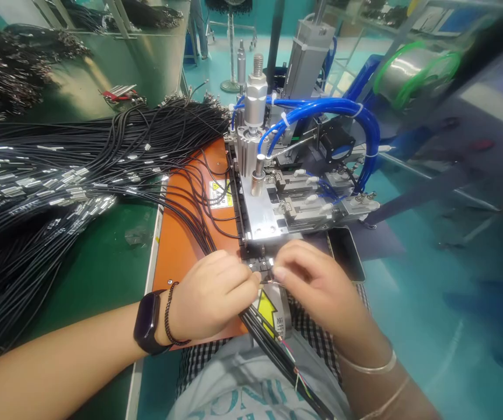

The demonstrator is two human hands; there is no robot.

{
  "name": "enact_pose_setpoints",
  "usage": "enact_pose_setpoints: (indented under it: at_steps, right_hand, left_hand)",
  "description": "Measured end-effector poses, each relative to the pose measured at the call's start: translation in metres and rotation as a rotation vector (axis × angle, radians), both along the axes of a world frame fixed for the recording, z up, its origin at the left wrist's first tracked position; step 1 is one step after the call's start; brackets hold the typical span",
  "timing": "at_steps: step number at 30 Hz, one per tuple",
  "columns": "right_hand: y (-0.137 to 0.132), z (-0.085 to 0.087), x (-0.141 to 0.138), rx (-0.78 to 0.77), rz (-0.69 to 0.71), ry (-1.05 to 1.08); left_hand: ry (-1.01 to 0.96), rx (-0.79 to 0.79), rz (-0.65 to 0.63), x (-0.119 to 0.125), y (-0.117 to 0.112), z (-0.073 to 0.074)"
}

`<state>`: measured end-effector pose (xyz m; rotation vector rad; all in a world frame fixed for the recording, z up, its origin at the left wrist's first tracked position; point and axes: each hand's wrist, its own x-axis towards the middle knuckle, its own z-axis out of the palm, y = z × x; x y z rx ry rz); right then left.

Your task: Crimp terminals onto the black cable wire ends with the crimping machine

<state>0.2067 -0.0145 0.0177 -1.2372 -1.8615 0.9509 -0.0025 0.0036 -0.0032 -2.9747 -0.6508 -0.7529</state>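
Note:
My left hand (210,294) is curled into a fist around a bundle of black cables (273,344) that runs down towards my lap, with bare coloured wire ends at its lower end. My right hand (317,280) pinches a thin wire end at the black fixture block (261,267) on the front of the machine. Both hands meet at that block, thumbs nearly touching. A black smartwatch and a bead bracelet sit on my left wrist, and thin bangles circle my right wrist.
A small pneumatic machine (278,175) with blue air hoses (330,108) and a silver cylinder (255,87) stands on an orange base plate (179,239). A large heap of black cables with metal ends (50,181) covers the green bench at left. A dark phone (346,252) lies beside my right hand.

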Motion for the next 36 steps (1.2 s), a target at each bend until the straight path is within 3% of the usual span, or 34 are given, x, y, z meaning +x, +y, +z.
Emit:
enact_pose_setpoints:
  at_steps: [4,9,12,18,25,30,36]
  right_hand:
    - [-0.011,-0.017,0.002,0.047,-0.172,0.155]
    - [-0.018,-0.022,0.004,0.242,-0.145,0.054]
    - [-0.020,-0.021,0.002,0.279,-0.148,0.018]
    - [-0.023,-0.024,-0.007,0.240,-0.036,-0.061]
    - [-0.023,-0.024,-0.014,0.147,-0.260,0.046]
    - [-0.023,-0.023,-0.019,0.182,-0.149,-0.006]
    - [-0.017,-0.032,-0.017,0.103,-0.168,0.030]
  left_hand:
    - [-0.070,-0.077,0.007,0.000,-0.001,-0.001]
    - [-0.117,-0.090,0.032,0.003,-0.002,-0.001]
    - [-0.117,-0.096,0.037,0.003,-0.002,0.000]
    - [-0.123,-0.167,0.091,0.001,-0.002,-0.001]
    - [-0.129,-0.189,0.103,0.003,-0.003,-0.001]
    - [-0.118,-0.183,0.122,0.003,-0.004,-0.004]
    - [0.014,-0.205,0.109,0.006,-0.001,-0.009]
